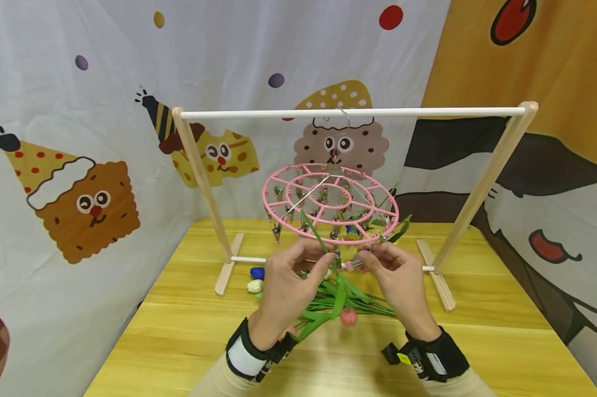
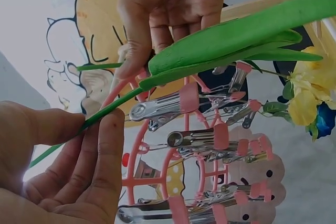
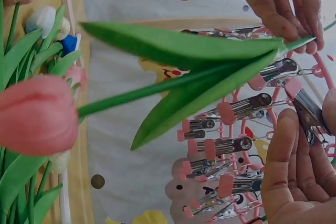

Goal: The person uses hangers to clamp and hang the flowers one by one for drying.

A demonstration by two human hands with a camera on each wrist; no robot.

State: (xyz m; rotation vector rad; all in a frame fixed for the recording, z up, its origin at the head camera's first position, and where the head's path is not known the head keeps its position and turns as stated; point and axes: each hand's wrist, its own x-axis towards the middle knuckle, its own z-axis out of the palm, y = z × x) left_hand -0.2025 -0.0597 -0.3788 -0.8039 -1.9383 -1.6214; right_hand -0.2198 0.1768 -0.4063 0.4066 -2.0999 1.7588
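Note:
A pink tulip [image 3: 37, 116] with long green leaves [image 2: 226, 40] hangs head down. My left hand [image 1: 290, 281] pinches its thin green stem [image 2: 113, 106] between thumb and fingers. Above my hands is a round pink clip hanger [image 1: 330, 240], hung by a hook from a white rod. Many metal clips with pink tips dangle from its rings. My right hand [image 1: 397, 281] pinches one such clip [image 3: 307, 108] just right of the stem. Whether that clip's mouth is spread cannot be told.
A wooden rack with a white top rod [image 1: 258, 114] stands on the wooden table [image 1: 189, 331]. More artificial flowers lie beneath the hanger, among them a blue bloom [image 1: 257, 273] and a white one [image 1: 254, 285]. Behind the clips hang a yellow flower [image 2: 307, 87] and a blue one [image 2: 324, 119].

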